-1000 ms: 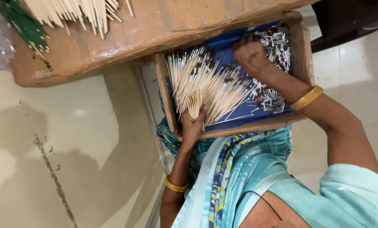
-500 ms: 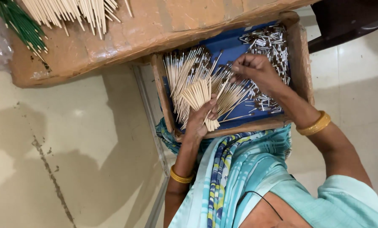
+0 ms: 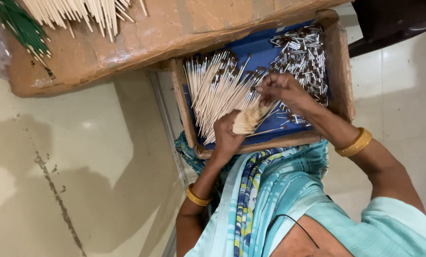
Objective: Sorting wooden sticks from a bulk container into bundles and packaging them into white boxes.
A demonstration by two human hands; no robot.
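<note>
Pale tiled floor (image 3: 70, 181) surrounded a shallow wooden tray (image 3: 180, 100) with a blue base, resting against a brown cardboard box (image 3: 184, 28). Over the tray, the left hand (image 3: 228, 135) was clenched around a bundle of thin sticks (image 3: 246, 121), their cut ends facing the camera. The right hand (image 3: 282, 90) pinched loose dark-tipped sticks (image 3: 220, 88) fanned across the tray. More pale sticks (image 3: 86, 12) and green sticks (image 3: 17, 24) lay on the box.
</note>
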